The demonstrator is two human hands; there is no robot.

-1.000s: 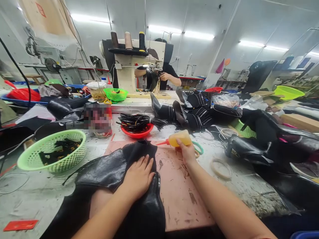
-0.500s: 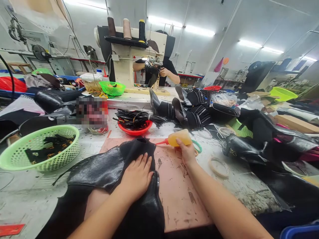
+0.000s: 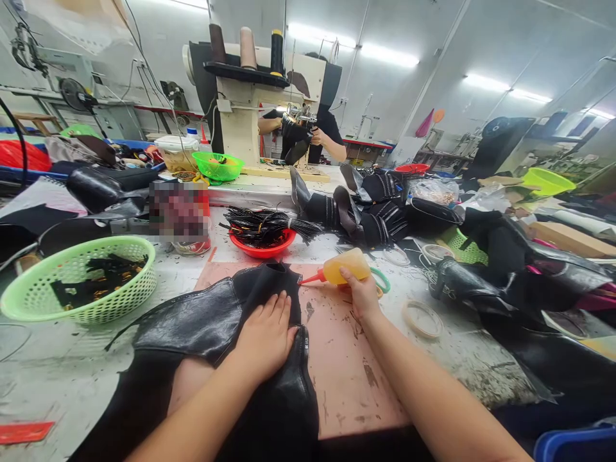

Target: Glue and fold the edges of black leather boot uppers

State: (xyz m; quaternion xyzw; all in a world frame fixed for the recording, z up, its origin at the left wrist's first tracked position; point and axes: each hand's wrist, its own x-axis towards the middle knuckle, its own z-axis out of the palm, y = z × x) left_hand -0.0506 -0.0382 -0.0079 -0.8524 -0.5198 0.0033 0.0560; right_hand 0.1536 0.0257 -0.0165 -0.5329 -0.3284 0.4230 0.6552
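Observation:
Under my left hand lies a black boot upper of shiny leather-like panels and matte fabric. That hand rests flat on the fabric part, fingers stretched out. My right hand is wrapped round a squeeze bottle of yellowish liquid, tilted on its side. Its red nozzle points left, with the tip at the upper's right edge near the top; whether it touches, I cannot tell. Beneath the upper is a pinkish work mat. A green tape ring sits partly hidden behind the bottle.
A green basket of black pieces stands left. A red bowl holds thin black strips. Black boot uppers lie behind, with more at right. Another person works at a sewing machine. A tape roll lies right of my hand.
The view has shifted slightly. Both hands keep nearly the same places, and the bottle's tip stays by the upper's edge. At the machine, the other person's black piece has turned a little.

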